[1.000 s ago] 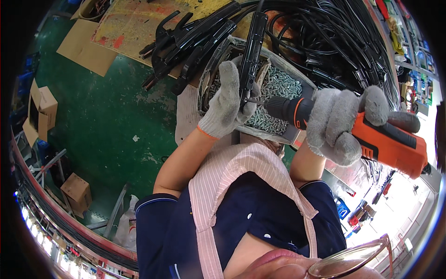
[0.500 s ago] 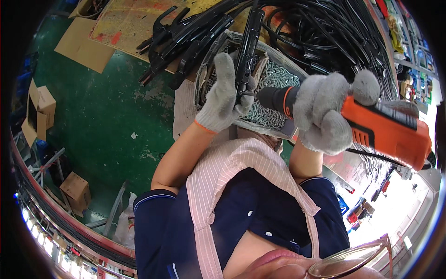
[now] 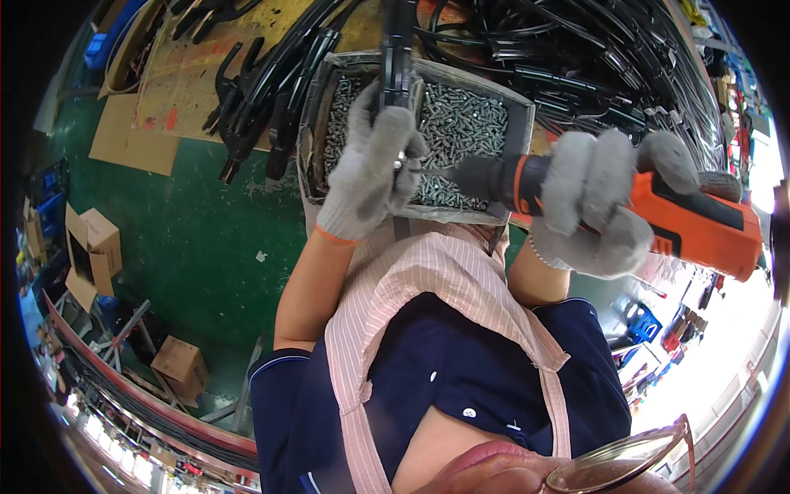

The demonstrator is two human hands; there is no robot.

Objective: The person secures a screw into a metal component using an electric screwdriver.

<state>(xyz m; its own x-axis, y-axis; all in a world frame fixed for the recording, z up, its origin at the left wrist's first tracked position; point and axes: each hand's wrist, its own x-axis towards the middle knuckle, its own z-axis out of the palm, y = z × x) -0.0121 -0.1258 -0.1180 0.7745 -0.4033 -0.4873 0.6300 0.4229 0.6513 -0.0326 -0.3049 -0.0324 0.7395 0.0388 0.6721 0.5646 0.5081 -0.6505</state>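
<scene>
My left hand [image 3: 372, 169], in a grey knit glove, is closed around the lower end of a long black electrode holder [image 3: 397, 70], which stands nearly upright in the picture. A small shiny metal piece [image 3: 400, 161], perhaps a screw, shows at its fingers. My right hand [image 3: 594, 206], also gloved, grips an orange and black power screwdriver [image 3: 699, 224] lying sideways. Its dark nose points left toward my left fingers; the tip is blurred, so contact cannot be told. Both hands are over a box [image 3: 520, 115] of loose screws [image 3: 461, 123].
More black electrode holders [image 3: 271, 90] lie left of the box on a paint-stained table [image 3: 177, 90]. Coiled black cables [image 3: 576, 49] pile up at the right. Flat cardboard [image 3: 132, 136] sticks out over the green floor [image 3: 218, 247]; open cartons [image 3: 103, 239] stand at the left.
The electrode holder has swung more upright and moved left with my left hand. The screwdriver's tip, at the holder before, now shows lower along it, by my fingers. The whole view has shifted somewhat.
</scene>
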